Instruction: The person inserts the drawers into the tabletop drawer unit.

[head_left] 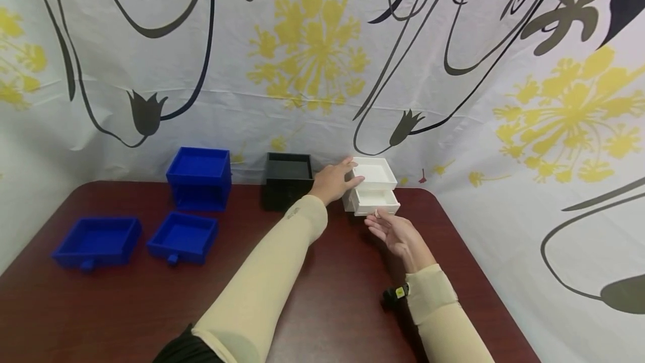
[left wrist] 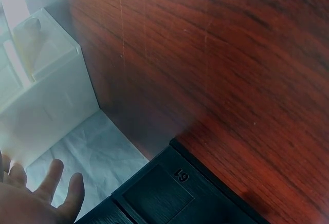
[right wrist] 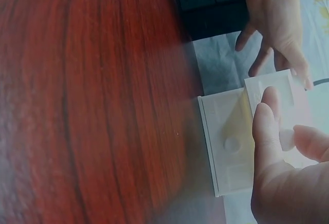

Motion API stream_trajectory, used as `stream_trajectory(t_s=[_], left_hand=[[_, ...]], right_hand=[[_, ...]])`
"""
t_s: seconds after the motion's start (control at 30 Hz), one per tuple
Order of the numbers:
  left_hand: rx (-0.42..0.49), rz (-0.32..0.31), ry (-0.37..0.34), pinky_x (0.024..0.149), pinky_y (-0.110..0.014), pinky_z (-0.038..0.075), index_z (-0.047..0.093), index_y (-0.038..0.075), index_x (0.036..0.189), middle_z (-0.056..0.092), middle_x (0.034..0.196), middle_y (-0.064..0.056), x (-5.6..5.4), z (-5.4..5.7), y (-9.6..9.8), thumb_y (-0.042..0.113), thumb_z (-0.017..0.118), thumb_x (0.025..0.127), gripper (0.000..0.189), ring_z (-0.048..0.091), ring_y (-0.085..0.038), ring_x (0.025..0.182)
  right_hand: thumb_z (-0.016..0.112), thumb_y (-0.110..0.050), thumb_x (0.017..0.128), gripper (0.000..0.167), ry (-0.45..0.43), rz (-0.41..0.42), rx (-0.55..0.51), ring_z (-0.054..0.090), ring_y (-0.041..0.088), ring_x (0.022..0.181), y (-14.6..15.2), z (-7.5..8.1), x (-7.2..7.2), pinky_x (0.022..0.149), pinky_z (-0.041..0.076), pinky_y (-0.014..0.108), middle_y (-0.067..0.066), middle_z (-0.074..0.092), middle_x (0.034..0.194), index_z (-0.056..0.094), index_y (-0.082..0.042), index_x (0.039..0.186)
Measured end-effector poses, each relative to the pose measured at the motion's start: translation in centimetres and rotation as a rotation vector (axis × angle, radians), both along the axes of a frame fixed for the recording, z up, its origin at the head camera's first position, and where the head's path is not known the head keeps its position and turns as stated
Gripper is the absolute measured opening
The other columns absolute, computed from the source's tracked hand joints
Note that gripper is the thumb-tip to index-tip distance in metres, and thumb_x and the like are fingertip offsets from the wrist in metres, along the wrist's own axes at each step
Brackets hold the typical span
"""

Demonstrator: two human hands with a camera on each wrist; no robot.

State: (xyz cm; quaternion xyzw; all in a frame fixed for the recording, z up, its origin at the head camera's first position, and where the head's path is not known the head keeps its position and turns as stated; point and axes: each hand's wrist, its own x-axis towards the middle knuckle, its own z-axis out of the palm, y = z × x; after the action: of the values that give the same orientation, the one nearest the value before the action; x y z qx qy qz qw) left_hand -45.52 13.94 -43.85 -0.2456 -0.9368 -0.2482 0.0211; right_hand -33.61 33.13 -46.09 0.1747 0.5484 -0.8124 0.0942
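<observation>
A small white drawer cabinet (head_left: 387, 175) stands at the table's back right, with a white drawer (head_left: 375, 199) partly pulled out below its tray-like top. My right hand (head_left: 398, 234) pinches that drawer's round knob (right wrist: 286, 139) between thumb and fingertips. Under it, a second drawer front (right wrist: 221, 126) with its own knob (right wrist: 232, 144) shows in the right wrist view. My left hand (head_left: 332, 181) rests at the cabinet's upper left edge, its fingers spread and fairly straight. Only part of that hand appears in the left wrist view, beside the cabinet's white side wall (left wrist: 56, 100).
A black cabinet (head_left: 287, 184) stands just left of my left hand. Further left is a blue cabinet (head_left: 199, 175) with open slots, and two blue drawers (head_left: 98, 242) lie before it on the dark red table (head_left: 322, 307). A patterned cloth (head_left: 312, 122) hangs directly behind.
</observation>
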Motion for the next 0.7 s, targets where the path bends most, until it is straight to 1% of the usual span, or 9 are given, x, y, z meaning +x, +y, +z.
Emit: stream_trajectory(t_s=[0.3, 0.5, 0.7], left_hand=[[0.005, 0.010, 0.002, 0.106, -0.055, 0.042, 0.040, 0.035, 0.157, 0.018, 0.167, 0.018, -0.45, 0.11, 0.26, 0.070, 0.040, 0.100, 0.067, 0.041, -0.031, 0.144], [0.007, 0.013, 0.005, 0.107, -0.054, 0.042, 0.041, 0.034, 0.157, 0.019, 0.167, 0.017, -0.27, -0.17, 0.25, 0.069, 0.040, 0.100, 0.067, 0.041, -0.030, 0.144], [0.006, 0.017, 0.002, 0.107, -0.055, 0.042, 0.041, 0.035, 0.157, 0.019, 0.167, 0.017, -0.10, -0.28, 0.22, 0.069, 0.040, 0.100, 0.066, 0.041, -0.031, 0.144]], right_hand=[[0.055, -0.015, 0.106, 0.020, 0.012, -0.003, 0.002, 0.075, 0.018, 0.084, 0.15, 0.19, -0.17, 0.080, 0.059, 0.028, 0.010, 0.075, 0.090, 0.066, -0.001, 0.099], [0.056, -0.015, 0.106, 0.020, 0.002, -0.008, -0.007, 0.075, 0.018, 0.083, 0.10, 0.01, -0.09, 0.080, 0.059, 0.028, 0.010, 0.075, 0.089, 0.068, -0.001, 0.098], [0.057, -0.015, 0.105, 0.019, -0.007, -0.017, -0.016, 0.075, 0.018, 0.083, 0.01, -0.13, -0.11, 0.079, 0.059, 0.028, 0.010, 0.075, 0.090, 0.066, 0.001, 0.102]])
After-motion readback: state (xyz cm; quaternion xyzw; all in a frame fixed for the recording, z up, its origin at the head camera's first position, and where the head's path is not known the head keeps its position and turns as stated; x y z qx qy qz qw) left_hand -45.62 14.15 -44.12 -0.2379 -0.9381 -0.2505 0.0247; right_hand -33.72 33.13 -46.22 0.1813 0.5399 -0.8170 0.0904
